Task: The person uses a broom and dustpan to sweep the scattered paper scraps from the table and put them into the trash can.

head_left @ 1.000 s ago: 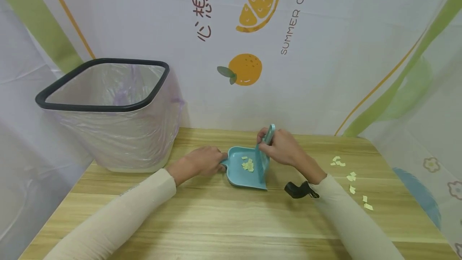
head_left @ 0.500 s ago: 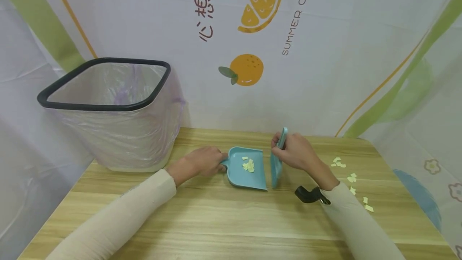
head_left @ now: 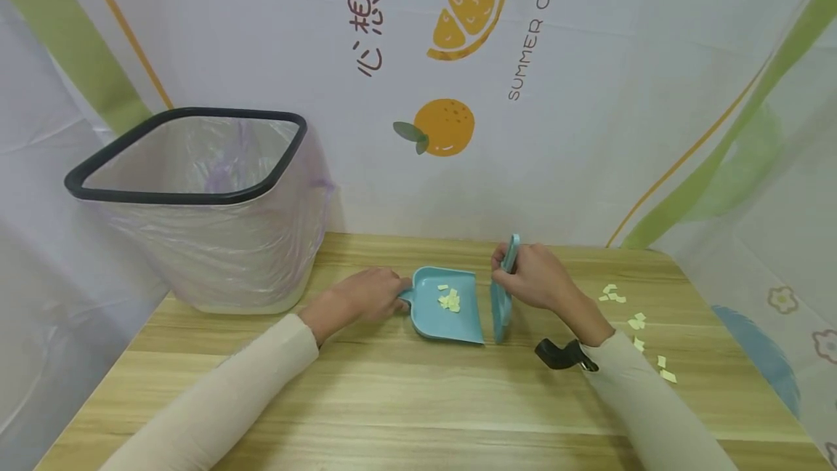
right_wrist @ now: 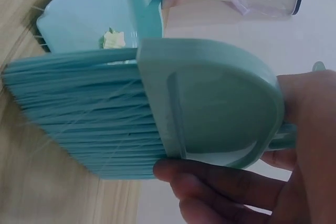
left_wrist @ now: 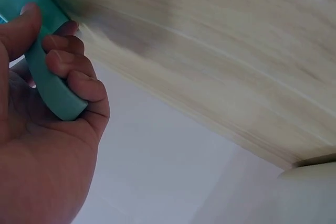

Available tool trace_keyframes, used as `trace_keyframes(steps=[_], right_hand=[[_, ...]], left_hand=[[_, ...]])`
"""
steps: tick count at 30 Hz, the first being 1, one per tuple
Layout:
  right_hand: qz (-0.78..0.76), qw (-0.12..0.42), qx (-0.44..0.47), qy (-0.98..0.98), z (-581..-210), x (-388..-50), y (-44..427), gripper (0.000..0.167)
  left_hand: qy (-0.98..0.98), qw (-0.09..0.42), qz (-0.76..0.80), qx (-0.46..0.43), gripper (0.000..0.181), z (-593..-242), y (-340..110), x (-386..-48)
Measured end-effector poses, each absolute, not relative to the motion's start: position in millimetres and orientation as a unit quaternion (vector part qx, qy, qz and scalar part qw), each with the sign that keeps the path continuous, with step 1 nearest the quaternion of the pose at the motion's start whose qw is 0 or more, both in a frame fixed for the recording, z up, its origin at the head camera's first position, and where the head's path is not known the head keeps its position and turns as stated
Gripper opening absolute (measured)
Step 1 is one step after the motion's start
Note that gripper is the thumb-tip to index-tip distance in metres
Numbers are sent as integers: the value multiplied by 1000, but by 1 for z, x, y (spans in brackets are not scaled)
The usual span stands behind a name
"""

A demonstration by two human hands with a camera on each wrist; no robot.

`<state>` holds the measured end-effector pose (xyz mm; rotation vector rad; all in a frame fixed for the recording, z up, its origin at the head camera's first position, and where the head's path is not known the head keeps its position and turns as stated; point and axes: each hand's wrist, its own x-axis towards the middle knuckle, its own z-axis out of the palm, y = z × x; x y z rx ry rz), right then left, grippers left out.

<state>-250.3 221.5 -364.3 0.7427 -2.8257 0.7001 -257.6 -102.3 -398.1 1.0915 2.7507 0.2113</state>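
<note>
A light-blue dustpan (head_left: pixel 447 325) lies on the wooden table, its open edge facing right. My left hand (head_left: pixel 373 295) grips its handle (left_wrist: pixel 55 90), fingers curled round it in the left wrist view. A small pile of pale yellow paper scraps (head_left: pixel 450 301) rests in the pan. Just right of the pan's edge, my right hand (head_left: pixel 532 276) holds a blue hand brush (head_left: pixel 502 304) upright, bristles down. In the right wrist view the bristles (right_wrist: pixel 89 114) spread toward the tabletop and my fingers lie along the brush head (right_wrist: pixel 220 108).
A bin (head_left: pixel 216 253) with a black rim and a clear liner stands at the table's back left. More paper scraps (head_left: pixel 637 321) lie scattered on the right of the table (head_left: pixel 405 405). A printed cloth (head_left: pixel 575 129) hangs behind.
The brush has moved right, out of the dustpan to beyond its open edge, and has stayed there over the last half second. The dustpan and left hand have hardly moved.
</note>
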Motion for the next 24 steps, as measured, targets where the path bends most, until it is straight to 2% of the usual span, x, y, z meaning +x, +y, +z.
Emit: trace_keyframes(steps=[19,24], right_hand=[[248,76,252,-932,-366,-249,221,8],[246,77,249,-933,-366,-249,221,7]], left_hand=[[925,99,97,353,36,-392,-106,-256],[921,96,101,363,30,-384,-107,-258]])
